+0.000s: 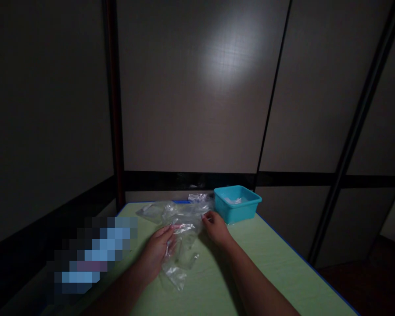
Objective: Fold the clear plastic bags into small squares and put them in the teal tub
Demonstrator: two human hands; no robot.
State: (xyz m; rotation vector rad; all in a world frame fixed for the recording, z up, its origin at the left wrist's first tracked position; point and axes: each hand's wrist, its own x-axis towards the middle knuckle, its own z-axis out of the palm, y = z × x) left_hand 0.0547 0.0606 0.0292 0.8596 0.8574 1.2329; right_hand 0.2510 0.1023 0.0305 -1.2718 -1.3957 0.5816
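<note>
1. Clear plastic (181, 239), thin, crumpled and shiny. Lies spread over the middle of the surface, between and beyond the two hands, one part trailing toward the wearer. Whether one bag or several, cannot tell.
2. Left hand (161, 246). Grip closed, thumb against fingers, on the near left part of the clear plastic; a pinkish spot shows at the fingertips, too dim to identify.
3. Right hand (216, 227). Grip nearly closed, thumb and bent fingers brought together at a small pale piece (203, 217); whether this belongs to the clear plastic, cannot tell.
4. Basin (237, 211), turquoise, open-topped, rectangular with rounded corners. Upright at the far right of the surface, just beyond the right hand; whitish contents (233, 200), not identifiable.
5. Crinkled wrap (199, 198), transparent, with glints. At the far edge, just left of the basin.
6. Surface (260, 263), pale green, with blue edging.
7. Pixelated patch (98, 256), blue and dark. Left of the left hand; nature hidden.
8. Panels (191, 96), grey-brown, crossed by a dark band, behind the surface; one bright reflection above.
</note>
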